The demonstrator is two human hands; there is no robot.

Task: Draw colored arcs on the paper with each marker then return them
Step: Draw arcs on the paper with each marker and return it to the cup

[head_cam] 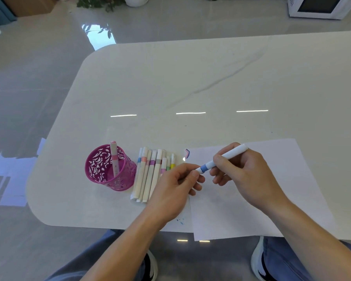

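Over the left part of a white sheet of paper (272, 199), laid at the near edge of the pale marble-look table (190, 78) toward its right and overhanging that edge: a slim white plastic marker with a blue band (225, 158), slanted, rear end up and away. Gripped round the barrel by the right hand (243, 173), fingers curled. Pinched at the blue-banded end by the left hand (176, 185), thumb and forefinger closed on what looks like the cap; capping or uncapping, cannot tell. Tip hidden. At the paper's far-left corner, small nested arcs (187, 154) in pink and blue. Toward the near-left corner, a magenta perforated metal pen cup (97, 169) with 1 pink-banded white marker (114, 157) upright inside. Just beside it on the right, a row of white markers with coloured bands (148, 179) lying side by side, partly covered by the left hand. Blue ink specks (180, 221) by the near edge. Likely light, stiff, smooth, a bit slippery; best held mid-barrel behind the band, cap pulled straight along the axis. Thin paper apt to slide or crease, so worth pinning with the free hand while drawing.
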